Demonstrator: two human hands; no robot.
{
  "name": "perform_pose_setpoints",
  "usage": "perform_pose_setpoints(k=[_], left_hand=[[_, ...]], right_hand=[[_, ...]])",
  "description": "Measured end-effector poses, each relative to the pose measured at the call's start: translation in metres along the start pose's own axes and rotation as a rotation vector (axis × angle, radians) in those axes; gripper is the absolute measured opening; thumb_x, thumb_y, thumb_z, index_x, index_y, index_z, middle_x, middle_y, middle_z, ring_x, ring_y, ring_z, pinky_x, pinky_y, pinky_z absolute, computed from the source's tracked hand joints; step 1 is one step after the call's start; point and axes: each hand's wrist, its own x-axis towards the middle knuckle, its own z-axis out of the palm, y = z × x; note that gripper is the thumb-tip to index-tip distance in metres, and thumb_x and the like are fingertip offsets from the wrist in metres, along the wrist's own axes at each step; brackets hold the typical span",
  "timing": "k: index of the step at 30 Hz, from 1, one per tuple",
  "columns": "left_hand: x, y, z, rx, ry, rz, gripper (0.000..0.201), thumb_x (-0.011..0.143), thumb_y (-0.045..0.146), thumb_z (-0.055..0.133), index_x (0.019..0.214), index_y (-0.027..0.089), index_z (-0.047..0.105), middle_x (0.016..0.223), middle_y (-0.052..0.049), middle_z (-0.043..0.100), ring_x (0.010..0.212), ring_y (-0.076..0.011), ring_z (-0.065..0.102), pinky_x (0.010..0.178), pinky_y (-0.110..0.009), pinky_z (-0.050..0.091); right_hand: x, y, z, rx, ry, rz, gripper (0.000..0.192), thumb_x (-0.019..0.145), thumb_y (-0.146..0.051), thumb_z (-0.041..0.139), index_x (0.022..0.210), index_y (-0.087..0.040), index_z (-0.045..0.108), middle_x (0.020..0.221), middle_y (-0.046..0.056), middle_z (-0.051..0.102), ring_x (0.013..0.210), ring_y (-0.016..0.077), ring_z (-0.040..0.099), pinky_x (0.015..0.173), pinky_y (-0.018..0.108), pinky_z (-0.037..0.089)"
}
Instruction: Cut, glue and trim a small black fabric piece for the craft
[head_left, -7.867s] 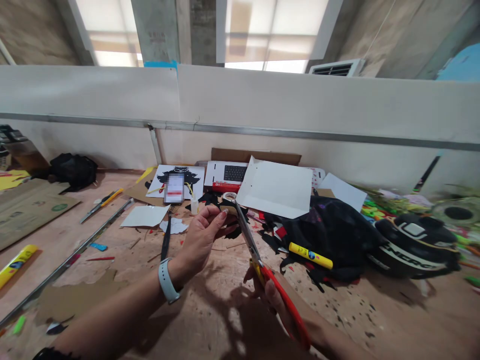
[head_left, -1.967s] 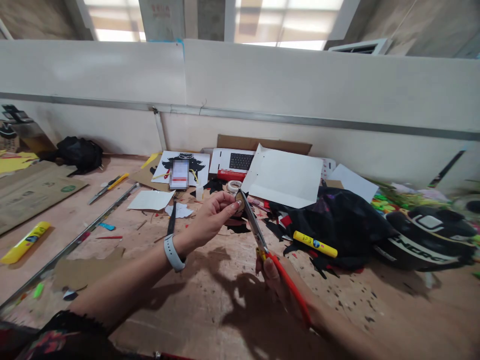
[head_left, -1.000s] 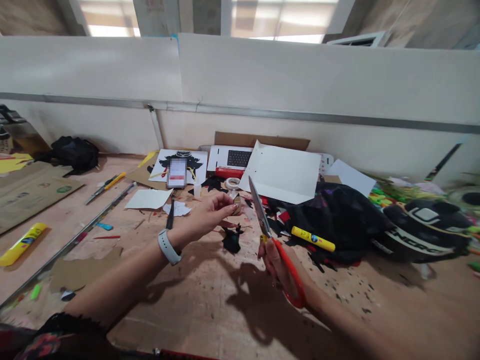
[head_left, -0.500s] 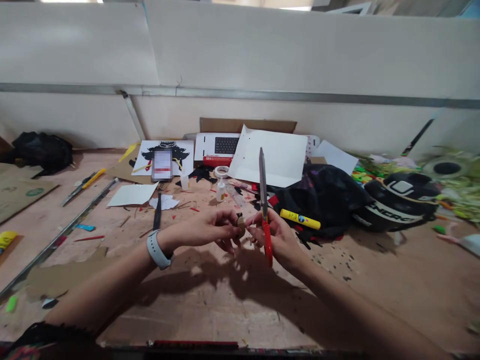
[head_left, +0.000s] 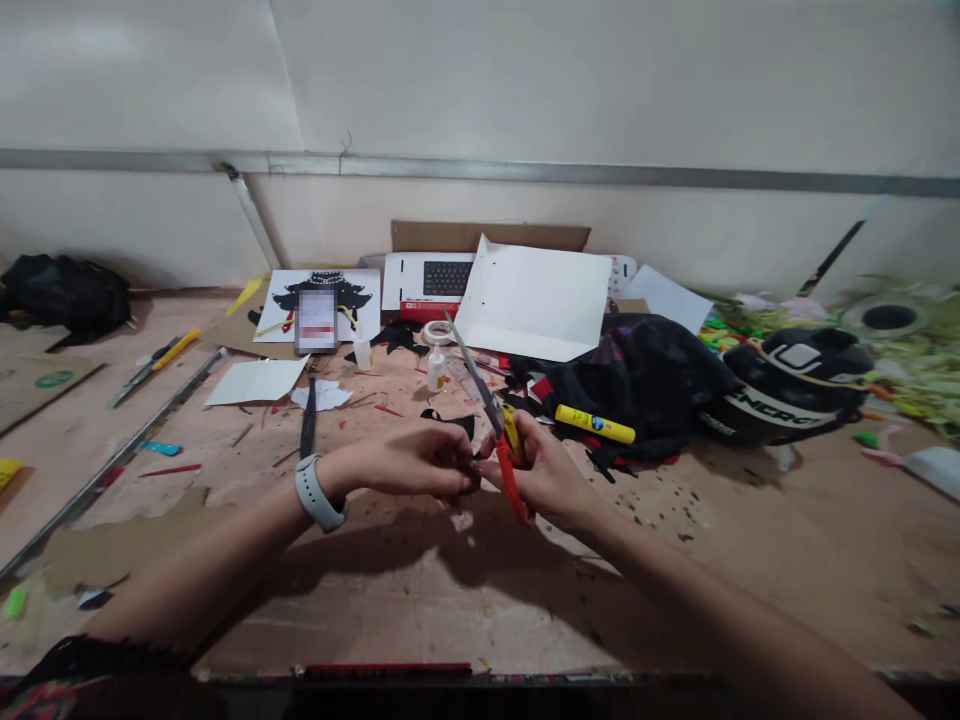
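My left hand (head_left: 427, 462), with a pale watch band on the wrist, is closed above the middle of the table. Its fingertips pinch a small brown piece (head_left: 471, 476), mostly hidden by the fingers. Close beside it, my right hand (head_left: 553, 478) grips scissors (head_left: 491, 405) with red and yellow handles. Their blades point up and to the left, away from me. The right fingertips are at the small piece too; whether they touch it I cannot tell. Just beyond the hands lies a black cut-out shape (head_left: 454, 420).
Behind the hands stand small white glue bottles (head_left: 436, 370), a tape roll (head_left: 436, 333) and a white sheet (head_left: 536, 300). To the right lie a yellow glue stick (head_left: 595, 424), black cloth (head_left: 652, 390) and a black helmet-like item (head_left: 795, 385). A metal ruler (head_left: 112, 465) is on the left.
The scissors have swung from nearly upright to leaning left, and their yellow handle now shows. My fingers have closed more over the small brown piece. The view has shifted slightly.
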Motion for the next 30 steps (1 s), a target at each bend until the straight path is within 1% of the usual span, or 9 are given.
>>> perform_pose_setpoints(k=[3, 6, 10, 14, 18, 21, 24, 26, 30], left_hand=[[0.0, -0.003, -0.003, -0.078, -0.012, -0.008, 0.018, 0.082, 0.027, 0.065, 0.093, 0.017, 0.056, 0.089, -0.005, 0.065, 0.078, -0.015, 0.066, 0.072, -0.03, 0.055], [-0.001, -0.006, -0.01, -0.129, -0.002, 0.02, 0.018, 0.083, 0.029, 0.065, 0.094, 0.017, 0.056, 0.092, -0.006, 0.066, 0.084, -0.0163, 0.067, 0.076, -0.031, 0.056], [-0.002, -0.003, -0.016, -0.15, 0.033, 0.007, 0.02, 0.084, 0.032, 0.066, 0.094, 0.017, 0.056, 0.089, -0.006, 0.068, 0.079, -0.0157, 0.068, 0.075, -0.033, 0.057], [-0.002, -0.001, -0.015, -0.178, 0.035, -0.016, 0.019, 0.083, 0.029, 0.067, 0.092, 0.016, 0.057, 0.089, -0.006, 0.069, 0.077, -0.0142, 0.068, 0.074, -0.03, 0.057], [-0.002, -0.002, -0.014, -0.174, 0.01, -0.041, 0.018, 0.08, 0.027, 0.069, 0.09, 0.017, 0.058, 0.083, -0.003, 0.069, 0.075, -0.0136, 0.068, 0.071, -0.028, 0.056], [-0.003, -0.001, -0.016, -0.155, 0.012, -0.024, 0.019, 0.081, 0.029, 0.069, 0.091, 0.017, 0.058, 0.084, -0.004, 0.069, 0.075, -0.0135, 0.068, 0.071, -0.027, 0.056], [-0.002, 0.001, -0.017, -0.148, 0.029, -0.018, 0.021, 0.083, 0.034, 0.067, 0.09, 0.016, 0.058, 0.086, -0.006, 0.069, 0.074, -0.0134, 0.068, 0.071, -0.028, 0.056], [-0.001, 0.004, -0.017, -0.149, 0.036, -0.03, 0.023, 0.084, 0.037, 0.066, 0.089, 0.017, 0.058, 0.085, -0.006, 0.07, 0.072, -0.0136, 0.068, 0.07, -0.029, 0.056], [0.001, 0.005, -0.016, -0.154, 0.064, -0.007, 0.025, 0.082, 0.039, 0.068, 0.088, 0.017, 0.059, 0.084, -0.005, 0.07, 0.071, -0.0133, 0.068, 0.069, -0.028, 0.056]], right_hand=[[0.0, -0.002, 0.0, 0.038, -0.008, 0.007, 0.034, 0.066, -0.031, 0.076, 0.082, -0.022, 0.048, 0.078, -0.002, 0.055, 0.067, 0.0123, 0.053, 0.061, 0.026, 0.047], [0.001, -0.002, 0.0, 0.053, 0.013, -0.014, 0.033, 0.065, -0.03, 0.076, 0.08, -0.022, 0.047, 0.079, -0.002, 0.055, 0.07, 0.0127, 0.055, 0.064, 0.027, 0.048], [0.002, -0.001, 0.0, 0.085, 0.005, 0.013, 0.034, 0.066, -0.033, 0.075, 0.084, -0.022, 0.047, 0.08, -0.002, 0.057, 0.07, 0.0133, 0.056, 0.065, 0.026, 0.048], [0.001, -0.001, 0.0, 0.069, 0.017, 0.018, 0.034, 0.068, -0.035, 0.074, 0.083, -0.022, 0.048, 0.078, -0.002, 0.056, 0.069, 0.0132, 0.055, 0.063, 0.026, 0.046], [0.001, -0.004, -0.001, 0.069, -0.003, 0.045, 0.038, 0.065, -0.039, 0.076, 0.084, -0.022, 0.048, 0.076, -0.003, 0.055, 0.066, 0.0128, 0.054, 0.06, 0.026, 0.045], [0.001, -0.005, 0.0, 0.066, -0.007, 0.033, 0.036, 0.066, -0.038, 0.075, 0.084, -0.022, 0.049, 0.075, -0.003, 0.055, 0.067, 0.013, 0.054, 0.062, 0.026, 0.046], [0.001, -0.007, 0.0, 0.059, 0.006, 0.008, 0.032, 0.067, -0.038, 0.073, 0.084, -0.022, 0.05, 0.073, -0.003, 0.056, 0.066, 0.0136, 0.054, 0.059, 0.026, 0.046], [0.0, -0.008, 0.0, 0.058, 0.015, 0.0, 0.033, 0.067, -0.038, 0.074, 0.086, -0.023, 0.051, 0.072, -0.003, 0.056, 0.064, 0.0138, 0.054, 0.057, 0.026, 0.046], [0.0, -0.01, 0.0, 0.077, 0.026, -0.001, 0.035, 0.065, -0.039, 0.077, 0.084, -0.022, 0.052, 0.074, -0.003, 0.057, 0.065, 0.0135, 0.055, 0.06, 0.027, 0.048]])
